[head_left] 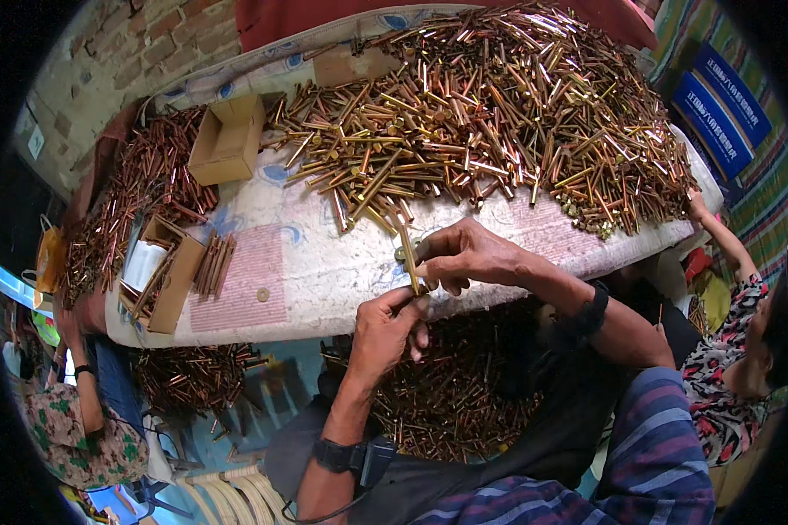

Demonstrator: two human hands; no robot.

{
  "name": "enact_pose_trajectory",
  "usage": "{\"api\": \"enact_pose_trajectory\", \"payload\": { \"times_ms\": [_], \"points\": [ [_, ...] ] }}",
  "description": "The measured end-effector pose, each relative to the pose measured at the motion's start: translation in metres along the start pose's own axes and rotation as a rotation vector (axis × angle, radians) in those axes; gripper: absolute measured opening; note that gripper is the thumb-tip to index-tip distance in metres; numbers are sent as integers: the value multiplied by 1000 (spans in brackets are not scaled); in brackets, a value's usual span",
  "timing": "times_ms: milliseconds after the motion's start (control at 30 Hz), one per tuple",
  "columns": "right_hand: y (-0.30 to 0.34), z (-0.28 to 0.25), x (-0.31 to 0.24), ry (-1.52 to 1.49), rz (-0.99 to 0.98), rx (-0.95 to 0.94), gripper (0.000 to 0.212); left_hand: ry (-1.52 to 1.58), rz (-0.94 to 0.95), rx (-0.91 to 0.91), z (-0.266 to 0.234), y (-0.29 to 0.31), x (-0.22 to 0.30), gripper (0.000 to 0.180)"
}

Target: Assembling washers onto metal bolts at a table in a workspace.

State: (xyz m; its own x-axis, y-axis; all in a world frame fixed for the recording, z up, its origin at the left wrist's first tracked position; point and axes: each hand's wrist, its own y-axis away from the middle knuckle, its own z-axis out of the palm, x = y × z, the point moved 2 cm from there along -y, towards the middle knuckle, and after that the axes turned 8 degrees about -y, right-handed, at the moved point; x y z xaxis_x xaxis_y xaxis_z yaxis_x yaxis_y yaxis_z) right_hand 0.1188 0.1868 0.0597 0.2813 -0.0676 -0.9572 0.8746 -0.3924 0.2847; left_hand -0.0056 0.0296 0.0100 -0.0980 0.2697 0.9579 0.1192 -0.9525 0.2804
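Note:
At the near edge of a cloth-covered table [315, 297], my two hands meet around a long brass-coloured metal bolt [408, 249]. My left hand [381, 337] pinches its lower end between thumb and forefinger, the other fingers curled. My right hand [471, 254] closes on the shaft from the right side, fingers bent; the exact fingertip contact is partly hidden. A round metal washer [400, 254] appears beside the bolt, close to the right fingertips. Beyond my hands spreads a large heap of similar loose bolts [481, 114], brass and copper in tone.
An open cardboard box [228, 144] stands at the far left; another, partly filled box [177, 284] lies nearer. Reddish bolts [118, 210] pile at the left, with a lone washer [263, 295] on the cloth. More bolts [464, 394] lie below. Other people work at both sides.

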Motion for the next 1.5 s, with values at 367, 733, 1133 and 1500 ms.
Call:
{"api": "enact_pose_trajectory", "payload": {
  "times_ms": [367,733,1133,1500],
  "points": [
    [-39,10,32,1014,-351,246,34,216,63,294,-27,9,-8,22],
    [-21,-1,16,591,-367,387,24,96,-16,237,-28,6,-19,26],
    [7,-16,10,-175,-164,235,26,-228,-13,199,-6,5,-5,29],
    [10,-2,15,-239,-218,306,31,-232,60,236,-10,3,-3,25]
  ]
}}
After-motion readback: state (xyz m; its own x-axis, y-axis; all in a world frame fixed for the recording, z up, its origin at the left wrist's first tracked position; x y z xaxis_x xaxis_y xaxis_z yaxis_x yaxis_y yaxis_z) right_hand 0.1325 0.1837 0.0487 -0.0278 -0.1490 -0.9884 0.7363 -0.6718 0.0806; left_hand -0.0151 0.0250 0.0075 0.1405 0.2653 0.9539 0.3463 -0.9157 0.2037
